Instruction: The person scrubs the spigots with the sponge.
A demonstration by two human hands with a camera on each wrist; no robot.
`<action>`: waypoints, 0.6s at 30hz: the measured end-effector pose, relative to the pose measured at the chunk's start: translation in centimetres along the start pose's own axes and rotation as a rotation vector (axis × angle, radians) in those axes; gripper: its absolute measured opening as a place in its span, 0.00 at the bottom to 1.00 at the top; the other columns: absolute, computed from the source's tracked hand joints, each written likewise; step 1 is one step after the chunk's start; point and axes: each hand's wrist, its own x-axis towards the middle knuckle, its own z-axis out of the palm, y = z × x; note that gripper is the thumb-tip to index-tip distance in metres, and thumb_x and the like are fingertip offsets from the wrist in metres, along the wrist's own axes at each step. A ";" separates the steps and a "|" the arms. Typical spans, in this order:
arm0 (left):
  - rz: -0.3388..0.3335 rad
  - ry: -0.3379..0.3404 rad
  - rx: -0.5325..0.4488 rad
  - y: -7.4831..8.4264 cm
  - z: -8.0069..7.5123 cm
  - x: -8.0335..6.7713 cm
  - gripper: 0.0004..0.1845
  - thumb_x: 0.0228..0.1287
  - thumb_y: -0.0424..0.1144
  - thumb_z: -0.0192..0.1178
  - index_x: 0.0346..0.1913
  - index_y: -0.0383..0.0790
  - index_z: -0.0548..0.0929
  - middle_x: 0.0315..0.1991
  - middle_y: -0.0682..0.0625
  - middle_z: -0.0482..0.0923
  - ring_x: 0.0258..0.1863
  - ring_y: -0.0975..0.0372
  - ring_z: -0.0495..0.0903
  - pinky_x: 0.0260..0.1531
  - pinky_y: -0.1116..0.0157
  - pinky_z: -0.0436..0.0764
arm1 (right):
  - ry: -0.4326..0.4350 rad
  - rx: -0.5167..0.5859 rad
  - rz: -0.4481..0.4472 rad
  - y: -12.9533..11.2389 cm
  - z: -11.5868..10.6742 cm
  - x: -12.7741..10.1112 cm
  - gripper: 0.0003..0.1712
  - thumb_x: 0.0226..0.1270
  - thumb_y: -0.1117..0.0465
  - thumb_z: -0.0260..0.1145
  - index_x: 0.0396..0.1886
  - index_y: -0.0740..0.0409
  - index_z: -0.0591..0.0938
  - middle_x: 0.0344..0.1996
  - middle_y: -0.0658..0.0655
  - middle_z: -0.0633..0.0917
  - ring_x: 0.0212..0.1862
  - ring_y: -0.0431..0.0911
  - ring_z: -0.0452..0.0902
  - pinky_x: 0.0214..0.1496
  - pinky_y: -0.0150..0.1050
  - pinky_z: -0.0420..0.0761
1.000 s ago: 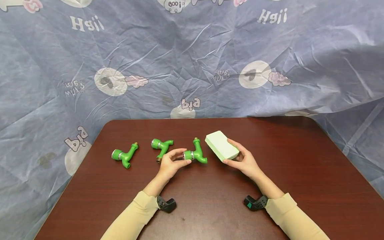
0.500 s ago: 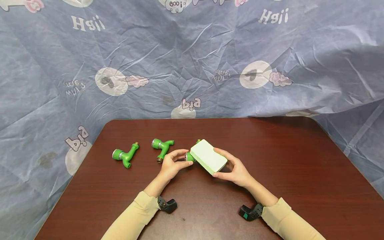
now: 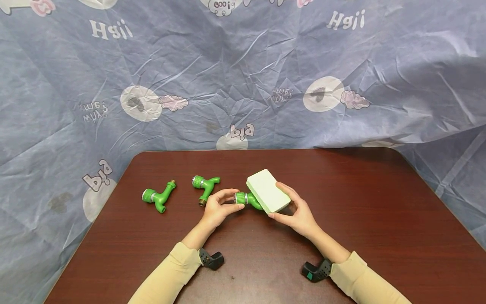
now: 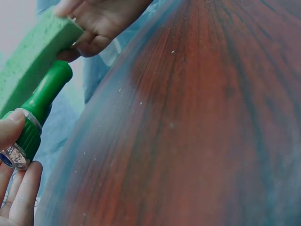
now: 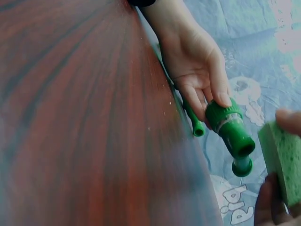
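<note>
My left hand (image 3: 217, 207) pinches a green plastic tap (image 3: 241, 198) by its ribbed knob, thumb on one side and fingers on the other. In my right hand (image 3: 301, 214) is a pale green sponge (image 3: 267, 191), gripped by its right end between thumb and fingers. From the head view the sponge covers part of the tap's body and its threaded inlet. The left wrist view has the sponge (image 4: 35, 54) alongside the tap (image 4: 49, 87); whether they touch I cannot tell. In the right wrist view, the tap's spout (image 5: 242, 167) points toward the camera.
Two more green taps lie on the dark red-brown table (image 3: 360, 190): one tap (image 3: 158, 196) at the far left, another tap (image 3: 205, 188) just behind my left hand. A blue-grey printed cloth (image 3: 243, 76) hangs behind the table's back edge.
The sponge in my right hand has moved left over the tap, then slightly up and back along it. My left hand and its tap have barely moved.
</note>
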 end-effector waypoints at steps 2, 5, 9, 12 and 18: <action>0.001 0.001 0.001 0.0 0.0 0.0 0.23 0.46 0.23 0.70 0.49 0.26 0.79 0.45 0.37 0.80 0.47 0.45 0.78 0.40 0.68 0.79 | -0.057 0.008 -0.031 0.0 0.1 -0.1 0.45 0.43 0.80 0.73 0.64 0.74 0.64 0.63 0.72 0.65 0.56 0.43 0.68 0.50 0.28 0.73; 0.003 0.002 0.005 0.0 0.0 0.0 0.23 0.46 0.24 0.70 0.49 0.27 0.80 0.45 0.38 0.81 0.47 0.45 0.78 0.41 0.67 0.79 | -0.103 -0.001 -0.045 -0.1 0.4 -0.2 0.45 0.42 0.79 0.74 0.63 0.76 0.64 0.62 0.73 0.65 0.55 0.44 0.69 0.49 0.29 0.75; -0.001 0.007 0.006 -0.2 0.0 0.1 0.23 0.45 0.24 0.70 0.49 0.28 0.80 0.45 0.38 0.81 0.47 0.45 0.78 0.40 0.69 0.79 | 0.000 -0.037 0.040 -0.1 0.4 -0.1 0.45 0.44 0.78 0.73 0.64 0.73 0.64 0.63 0.71 0.65 0.52 0.42 0.70 0.47 0.28 0.75; -0.003 0.006 0.003 -0.2 -0.1 0.1 0.23 0.45 0.24 0.71 0.49 0.28 0.80 0.45 0.38 0.81 0.48 0.45 0.78 0.39 0.70 0.79 | 0.096 -0.039 0.112 0.0 0.3 0.0 0.45 0.46 0.78 0.72 0.66 0.71 0.64 0.64 0.70 0.64 0.49 0.41 0.71 0.45 0.28 0.75; -0.003 0.005 0.017 -0.2 -0.1 0.1 0.23 0.46 0.25 0.71 0.49 0.29 0.80 0.46 0.38 0.81 0.48 0.46 0.78 0.40 0.69 0.78 | 0.160 -0.023 0.153 0.1 0.2 0.2 0.46 0.46 0.78 0.72 0.67 0.70 0.63 0.66 0.68 0.62 0.49 0.45 0.69 0.45 0.27 0.75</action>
